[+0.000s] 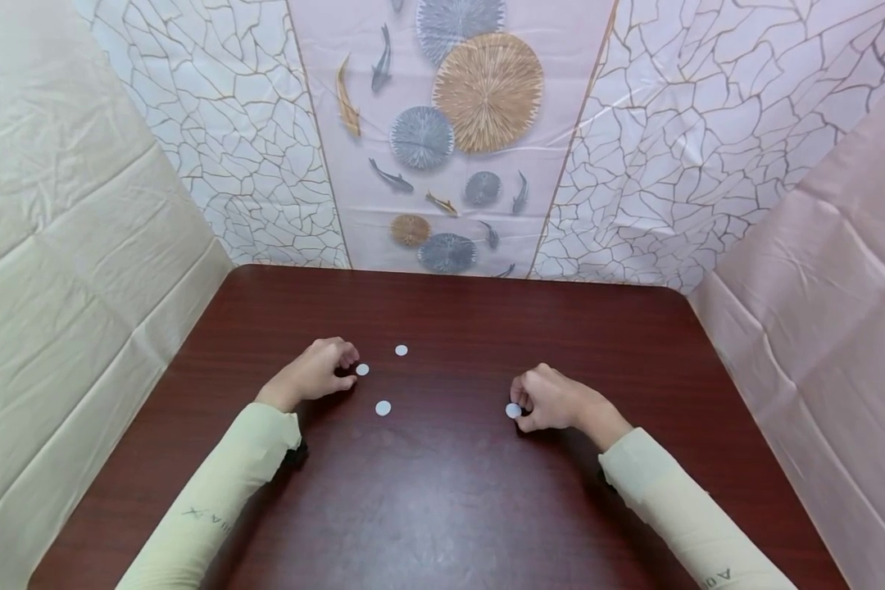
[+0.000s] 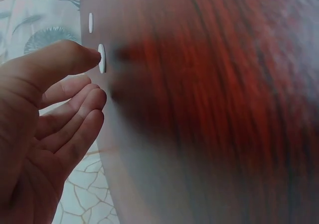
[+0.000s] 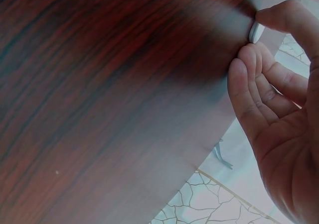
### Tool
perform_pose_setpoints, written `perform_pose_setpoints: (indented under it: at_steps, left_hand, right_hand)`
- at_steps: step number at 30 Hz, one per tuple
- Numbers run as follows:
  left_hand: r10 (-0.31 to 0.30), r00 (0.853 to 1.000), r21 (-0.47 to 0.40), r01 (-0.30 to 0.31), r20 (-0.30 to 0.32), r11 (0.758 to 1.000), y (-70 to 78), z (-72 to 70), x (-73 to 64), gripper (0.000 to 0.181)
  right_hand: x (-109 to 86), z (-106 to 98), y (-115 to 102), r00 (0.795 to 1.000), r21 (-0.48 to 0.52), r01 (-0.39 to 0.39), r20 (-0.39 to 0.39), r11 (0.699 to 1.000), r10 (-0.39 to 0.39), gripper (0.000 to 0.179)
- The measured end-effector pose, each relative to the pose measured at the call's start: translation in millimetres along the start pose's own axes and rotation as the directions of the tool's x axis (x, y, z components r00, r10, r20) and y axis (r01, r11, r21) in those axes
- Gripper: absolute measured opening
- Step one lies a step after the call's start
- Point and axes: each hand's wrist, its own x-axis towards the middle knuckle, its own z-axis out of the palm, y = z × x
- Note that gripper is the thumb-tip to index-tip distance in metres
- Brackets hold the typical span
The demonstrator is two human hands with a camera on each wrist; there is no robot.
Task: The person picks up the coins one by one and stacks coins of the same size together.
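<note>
left hand (image 1: 315, 370) and right hand (image 1: 556, 399) work over a red table (image 1: 442, 500).
the right thumb and fingers pinch the right disc (image 1: 513, 410); the left's stand apart, at the left disc (image 1: 363, 369). the far disc (image 1: 401, 350) and near disc (image 1: 383, 408) lie on the table between the hands, nearer the left.

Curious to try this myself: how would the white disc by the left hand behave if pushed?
Lying flat, the white disc would probably slide, not roll. Being small and thin, it's likely light. The glossy table may let it skid.
</note>
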Motion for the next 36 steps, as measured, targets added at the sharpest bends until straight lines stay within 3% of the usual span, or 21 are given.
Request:
perform_pose_setpoints:
  at_steps: [8, 19, 27, 36]
  left_hand:
    - [0.013, 0.999, 0.019, -0.014, 0.035, 1.0, 0.5, 3.9, 9.4, 0.019]
    - [0.012, 0.991, 0.082, -0.023, 0.132, 0.996, 9.6, -4.6, 21.5, 0.012]
    - [0.011, 0.984, 0.085, -0.026, 0.176, 0.996, 6.2, -5.3, 31.2, 0.004]
    - [0.018, 0.981, 0.156, -0.049, 0.191, 0.986, 2.9, -2.4, 38.0, 0.006]
  right_hand:
    - [1.3, 0, 1, 1.0, -0.015, 0.006, -0.006, 1.0, -0.006, 0.018]
    - [2.2, -1, -1, 0.999, -0.006, -0.032, 0.021, 0.999, 0.032, 0.02]
    - [0.9, -3, 2, 1.0, -0.018, -0.016, 0.012, 1.0, 0.016, 0.021]
    - [1.2, -2, 0, 1.0, -0.008, -0.001, 0.013, 1.0, 0.001, 0.022]
